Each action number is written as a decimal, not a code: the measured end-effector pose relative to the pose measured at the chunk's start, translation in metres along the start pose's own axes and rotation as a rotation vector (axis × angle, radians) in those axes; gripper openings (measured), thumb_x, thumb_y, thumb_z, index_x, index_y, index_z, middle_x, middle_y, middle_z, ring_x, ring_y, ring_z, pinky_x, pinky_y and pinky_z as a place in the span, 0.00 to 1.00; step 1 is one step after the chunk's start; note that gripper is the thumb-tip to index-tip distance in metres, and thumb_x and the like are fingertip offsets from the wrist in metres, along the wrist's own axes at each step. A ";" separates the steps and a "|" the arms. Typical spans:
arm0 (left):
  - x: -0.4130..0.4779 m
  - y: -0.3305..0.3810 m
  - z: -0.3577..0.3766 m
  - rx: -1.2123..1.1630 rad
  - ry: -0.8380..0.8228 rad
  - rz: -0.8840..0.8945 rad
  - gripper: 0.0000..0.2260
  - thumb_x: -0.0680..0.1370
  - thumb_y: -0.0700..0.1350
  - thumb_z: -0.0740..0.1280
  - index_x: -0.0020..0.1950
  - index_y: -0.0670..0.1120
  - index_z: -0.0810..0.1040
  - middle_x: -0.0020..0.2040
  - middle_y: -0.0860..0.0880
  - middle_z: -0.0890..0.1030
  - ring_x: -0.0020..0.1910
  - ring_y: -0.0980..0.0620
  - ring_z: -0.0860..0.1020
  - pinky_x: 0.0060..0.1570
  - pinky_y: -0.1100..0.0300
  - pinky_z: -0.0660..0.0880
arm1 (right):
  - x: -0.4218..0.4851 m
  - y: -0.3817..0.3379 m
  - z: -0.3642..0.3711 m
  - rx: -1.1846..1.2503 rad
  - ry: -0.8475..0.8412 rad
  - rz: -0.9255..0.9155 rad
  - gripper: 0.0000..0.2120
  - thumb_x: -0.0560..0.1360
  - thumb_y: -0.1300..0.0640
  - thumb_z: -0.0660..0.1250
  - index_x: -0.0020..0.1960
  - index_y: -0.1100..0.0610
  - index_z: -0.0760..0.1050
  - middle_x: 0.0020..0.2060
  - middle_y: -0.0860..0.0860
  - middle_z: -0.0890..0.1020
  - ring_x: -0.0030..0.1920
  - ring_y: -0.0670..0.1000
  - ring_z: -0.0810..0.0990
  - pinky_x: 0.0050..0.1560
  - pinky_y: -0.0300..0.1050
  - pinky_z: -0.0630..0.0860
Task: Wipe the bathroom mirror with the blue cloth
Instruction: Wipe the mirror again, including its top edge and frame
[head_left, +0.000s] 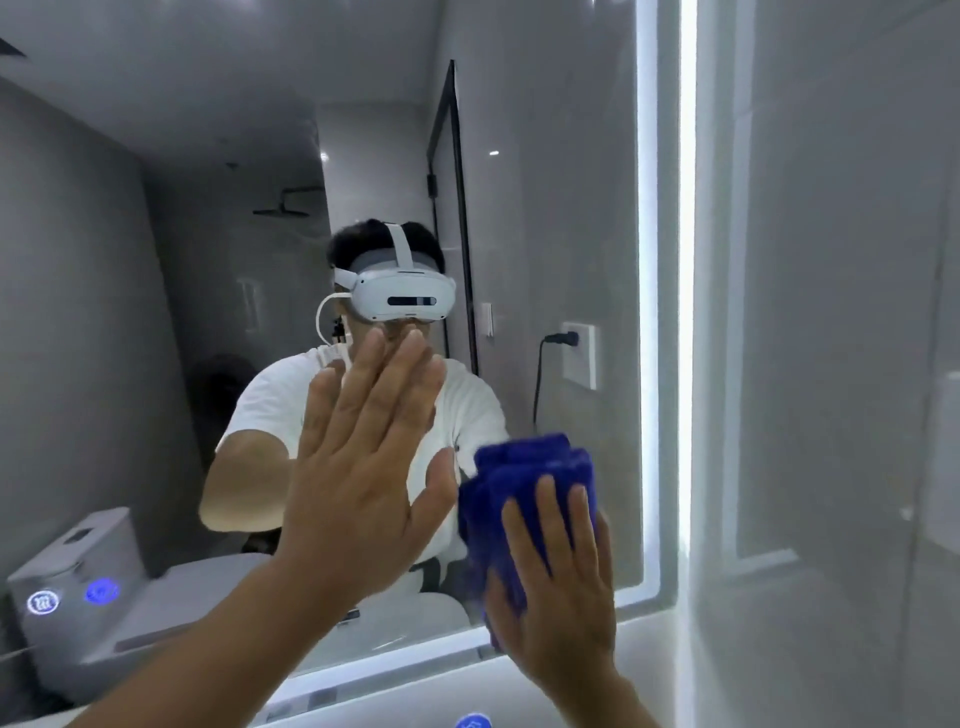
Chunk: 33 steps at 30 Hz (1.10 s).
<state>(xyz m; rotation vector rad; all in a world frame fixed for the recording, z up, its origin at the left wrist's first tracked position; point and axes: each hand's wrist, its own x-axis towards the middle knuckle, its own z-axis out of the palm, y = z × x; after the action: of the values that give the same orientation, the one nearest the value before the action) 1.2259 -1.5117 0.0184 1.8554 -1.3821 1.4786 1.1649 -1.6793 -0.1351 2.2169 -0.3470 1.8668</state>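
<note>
The bathroom mirror (561, 218) fills most of the head view, with a lit strip along its right and bottom edges. My right hand (561, 587) presses a folded blue cloth (524, 478) flat against the glass near the mirror's lower right corner, fingers spread over the cloth. My left hand (363, 467) rests flat on the glass to the left of the cloth, fingers apart and holding nothing. The mirror shows my own reflection wearing a white headset and a white T-shirt.
A pale tiled wall (831, 364) runs along the right of the mirror. Reflected in the glass are a toilet with glowing blue buttons (98, 592), a wall socket with a black cable (576, 353), a black-framed glass door (457, 208) and a shower head.
</note>
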 end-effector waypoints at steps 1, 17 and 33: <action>-0.002 0.000 0.001 0.002 -0.019 0.002 0.27 0.80 0.52 0.54 0.77 0.43 0.63 0.79 0.44 0.59 0.79 0.44 0.54 0.76 0.42 0.51 | -0.027 0.012 0.000 -0.020 -0.044 -0.014 0.33 0.78 0.43 0.60 0.78 0.49 0.52 0.77 0.51 0.57 0.76 0.59 0.57 0.71 0.62 0.60; 0.010 0.018 0.020 -0.013 -0.015 0.042 0.27 0.80 0.53 0.54 0.77 0.44 0.63 0.79 0.46 0.58 0.79 0.45 0.52 0.77 0.45 0.46 | 0.087 0.069 -0.031 -0.033 0.066 0.214 0.29 0.81 0.44 0.50 0.78 0.54 0.50 0.78 0.55 0.52 0.77 0.61 0.50 0.74 0.63 0.51; 0.023 0.033 0.028 -0.025 -0.054 0.067 0.27 0.80 0.54 0.53 0.77 0.43 0.63 0.79 0.46 0.58 0.79 0.46 0.52 0.75 0.40 0.51 | 0.122 0.075 -0.049 0.059 0.048 0.229 0.31 0.77 0.50 0.54 0.76 0.60 0.53 0.76 0.60 0.55 0.77 0.63 0.48 0.73 0.65 0.53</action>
<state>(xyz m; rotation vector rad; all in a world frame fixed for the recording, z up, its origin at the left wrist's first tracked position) 1.2107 -1.5580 0.0207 1.8635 -1.4943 1.4463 1.1154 -1.7394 -0.0056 2.2472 -0.5658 2.0659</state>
